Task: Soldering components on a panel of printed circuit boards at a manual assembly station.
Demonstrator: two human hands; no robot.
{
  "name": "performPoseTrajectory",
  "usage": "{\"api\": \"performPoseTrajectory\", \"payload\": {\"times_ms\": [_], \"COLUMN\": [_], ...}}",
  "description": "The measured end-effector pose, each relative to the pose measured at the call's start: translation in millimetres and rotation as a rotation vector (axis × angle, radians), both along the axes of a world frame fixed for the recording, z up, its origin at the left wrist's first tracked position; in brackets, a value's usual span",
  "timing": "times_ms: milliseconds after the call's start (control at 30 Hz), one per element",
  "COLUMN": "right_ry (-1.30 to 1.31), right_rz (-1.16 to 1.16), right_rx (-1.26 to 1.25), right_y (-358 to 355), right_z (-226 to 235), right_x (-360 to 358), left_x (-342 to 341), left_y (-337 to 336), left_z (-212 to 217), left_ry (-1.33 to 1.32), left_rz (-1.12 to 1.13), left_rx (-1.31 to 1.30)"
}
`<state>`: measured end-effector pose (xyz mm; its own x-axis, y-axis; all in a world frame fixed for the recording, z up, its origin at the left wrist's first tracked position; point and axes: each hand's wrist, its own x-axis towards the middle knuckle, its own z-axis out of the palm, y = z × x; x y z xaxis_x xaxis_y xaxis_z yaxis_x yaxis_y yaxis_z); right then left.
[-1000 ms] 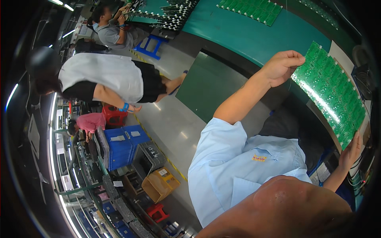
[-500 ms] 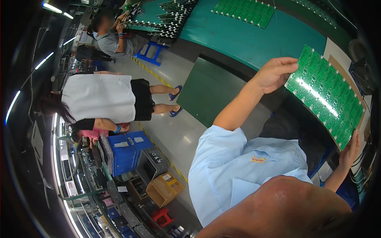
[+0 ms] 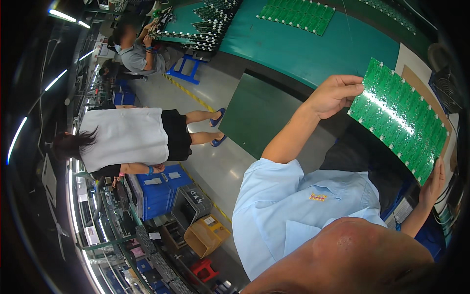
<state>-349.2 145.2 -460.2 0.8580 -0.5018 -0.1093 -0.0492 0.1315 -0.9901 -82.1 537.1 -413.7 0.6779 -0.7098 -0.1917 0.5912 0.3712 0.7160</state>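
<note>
A green circuit board panel (image 3: 399, 120) is held up at a tilt between my two hands, with a bright strip of glare across its face. My left hand (image 3: 338, 95) pinches the upper left edge between thumb and fingers. At the lower right corner, the fingers of my right hand (image 3: 433, 182) grip the panel's edge; part of that hand is hidden behind it. Small white parts line the panel's long edges. Beyond it, a second green panel (image 3: 296, 14) lies flat on the green-topped bench (image 3: 313, 51).
A rack of upright boards (image 3: 215, 22) stands at the bench's far left, where a seated co-worker (image 3: 139, 54) handles something. Another person in a white vest (image 3: 125, 137) stands at left. Blue crates (image 3: 159, 193), a cardboard box (image 3: 205, 235) and a red stool (image 3: 203, 269) sit lower left.
The panel has tilted slightly in my hands, and its glare has shifted toward the upper left edge. The person in the white vest has moved a little and turned.
</note>
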Motion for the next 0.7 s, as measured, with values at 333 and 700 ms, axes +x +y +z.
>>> {"api": "performPoseTrajectory", "payload": {"times_ms": [333, 700], "right_ry": [0.006, -0.003], "right_rz": [0.009, 0.02], "right_rx": [0.036, -0.005], "right_y": [-2, -10], "right_z": [1, -4], "right_x": [0, 1], "left_x": [-2, -9], "left_y": [1, 4], "left_z": [-5, -2], "left_ry": [-0.029, -0.118], "left_rz": [-0.017, 0.003], "left_rx": [0.001, 0.056]}}
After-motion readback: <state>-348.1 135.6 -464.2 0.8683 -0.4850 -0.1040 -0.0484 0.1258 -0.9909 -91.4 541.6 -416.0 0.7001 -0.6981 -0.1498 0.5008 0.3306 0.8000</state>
